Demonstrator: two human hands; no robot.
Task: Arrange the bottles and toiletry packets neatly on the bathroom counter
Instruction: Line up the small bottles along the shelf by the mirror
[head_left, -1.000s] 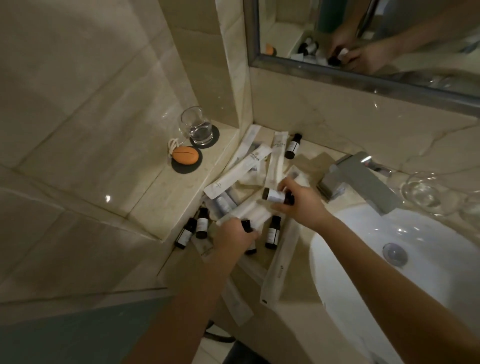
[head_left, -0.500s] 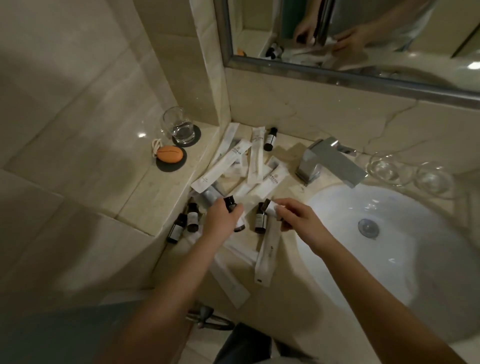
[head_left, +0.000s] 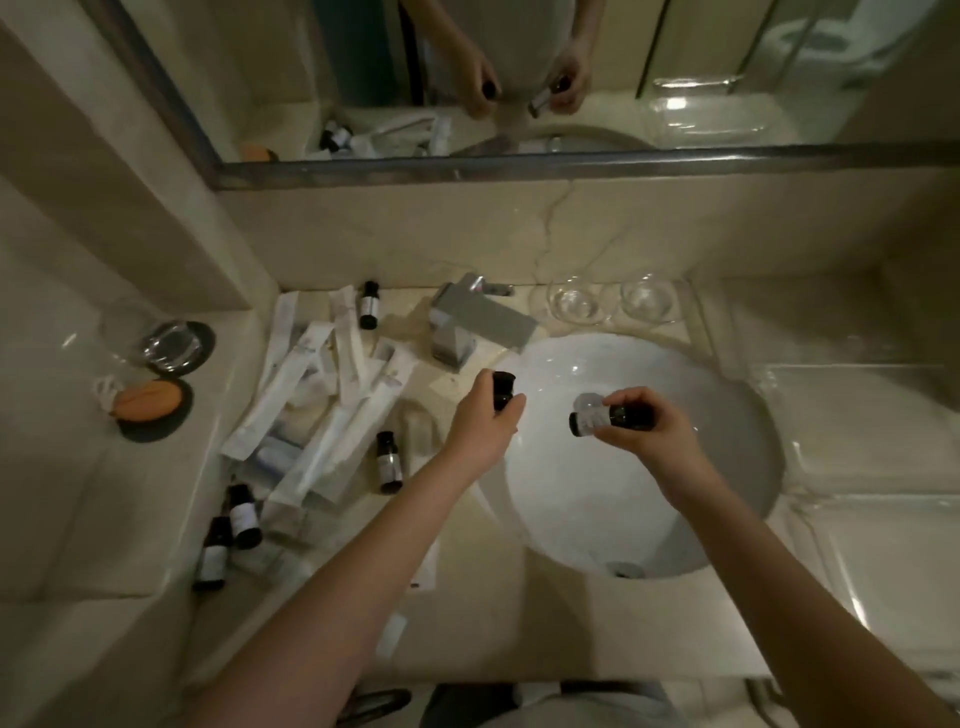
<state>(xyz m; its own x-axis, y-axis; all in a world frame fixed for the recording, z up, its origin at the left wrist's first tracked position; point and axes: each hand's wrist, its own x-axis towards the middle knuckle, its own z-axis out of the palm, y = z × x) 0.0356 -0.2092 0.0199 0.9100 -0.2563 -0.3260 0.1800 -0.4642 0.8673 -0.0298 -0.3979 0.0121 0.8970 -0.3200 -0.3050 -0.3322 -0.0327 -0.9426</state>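
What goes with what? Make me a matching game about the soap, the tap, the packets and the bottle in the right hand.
Things:
1. soap
2. tap
3. packets
4. bottle in the right hand

Colour or place:
A. silver
B. held over the sink
C. orange
D. white, in a heap

Pairs: 1-C, 2-A, 3-D, 4-B.

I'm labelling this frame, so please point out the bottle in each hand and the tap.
Left bottle (head_left: 503, 388), in the left hand (head_left: 480, 427): head view, dark top end.
Right bottle (head_left: 589, 420), in the right hand (head_left: 654, 436): head view, pale label.
Tap (head_left: 483, 319): head view, flat spout.
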